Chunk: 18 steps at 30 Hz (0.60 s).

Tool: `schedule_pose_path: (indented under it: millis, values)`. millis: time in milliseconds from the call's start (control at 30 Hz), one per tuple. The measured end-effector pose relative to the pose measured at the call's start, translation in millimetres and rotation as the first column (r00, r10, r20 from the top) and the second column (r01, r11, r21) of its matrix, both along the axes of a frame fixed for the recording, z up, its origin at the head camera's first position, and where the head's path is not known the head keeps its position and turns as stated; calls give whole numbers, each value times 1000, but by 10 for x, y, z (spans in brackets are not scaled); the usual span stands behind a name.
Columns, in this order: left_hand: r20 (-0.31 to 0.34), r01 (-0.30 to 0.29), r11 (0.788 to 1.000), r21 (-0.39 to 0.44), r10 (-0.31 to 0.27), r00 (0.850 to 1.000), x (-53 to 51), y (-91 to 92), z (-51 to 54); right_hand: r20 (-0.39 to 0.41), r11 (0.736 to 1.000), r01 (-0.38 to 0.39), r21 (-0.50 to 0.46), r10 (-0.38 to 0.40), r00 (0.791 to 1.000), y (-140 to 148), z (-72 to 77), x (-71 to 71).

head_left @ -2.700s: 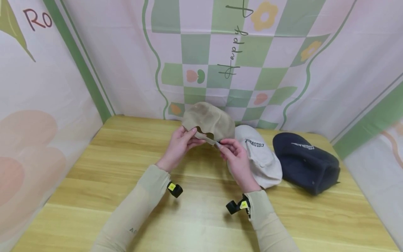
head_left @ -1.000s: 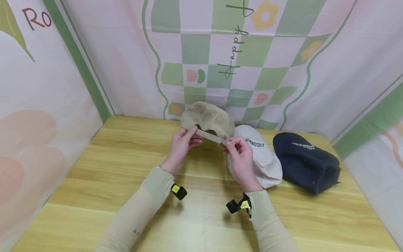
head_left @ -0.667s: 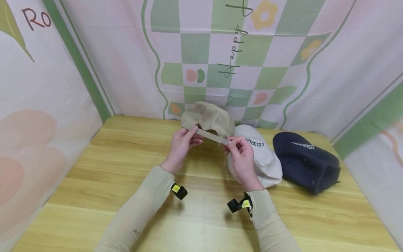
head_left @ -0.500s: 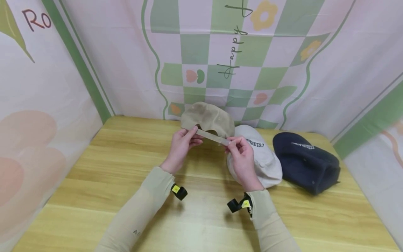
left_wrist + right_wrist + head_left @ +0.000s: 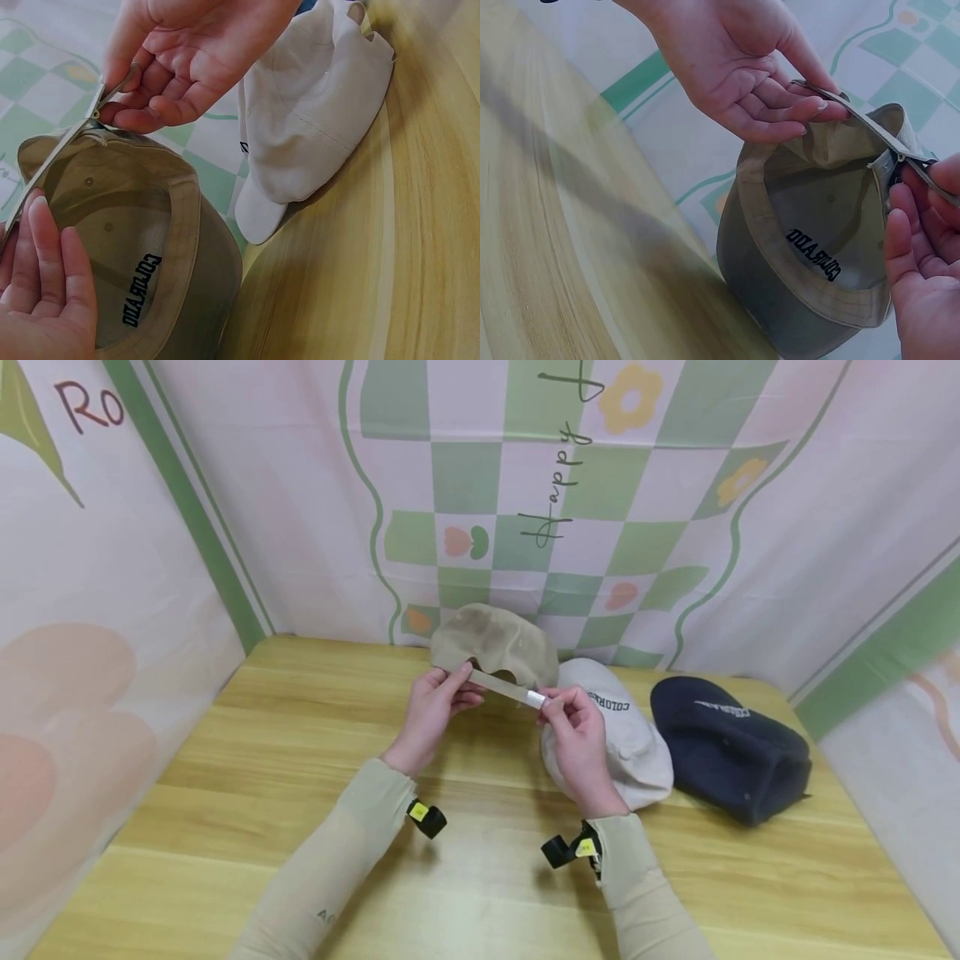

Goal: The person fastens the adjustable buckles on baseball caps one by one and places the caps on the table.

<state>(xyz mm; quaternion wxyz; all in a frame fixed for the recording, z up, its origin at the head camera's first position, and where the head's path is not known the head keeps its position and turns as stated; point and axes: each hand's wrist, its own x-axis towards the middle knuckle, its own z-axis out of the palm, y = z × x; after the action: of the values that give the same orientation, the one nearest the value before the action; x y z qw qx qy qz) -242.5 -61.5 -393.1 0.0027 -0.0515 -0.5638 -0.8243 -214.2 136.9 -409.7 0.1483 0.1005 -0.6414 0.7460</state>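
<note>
A khaki baseball cap stands at the back of the table, its rear opening towards me. Across that opening runs a narrow strap with a shiny metal buckle near its right end. My left hand pinches the strap's left part between thumb and fingers. At the other end my right hand pinches the strap beside the buckle. In the left wrist view, a loop of strap shows at the right hand's fingertips. Dark lettering shows through inside the cap in the right wrist view.
A cream cap lies just behind and right of my right hand, partly covered by it. Farther right sits a navy cap. A patterned cloth hangs behind the wooden table.
Over the earlier frames my right hand moved slightly right, and a longer stretch of strap shows between the hands. Lately both hands stay nearly still; the buckle now catches the light.
</note>
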Motion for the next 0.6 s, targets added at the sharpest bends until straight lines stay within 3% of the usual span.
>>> schedule_pose_path:
  millis: [600]
  values:
    - [-2, 35, 999, -20, -35, 999, 14, -21, -4, -20, 996, -79, -47, 78, 997, -31, 15, 22]
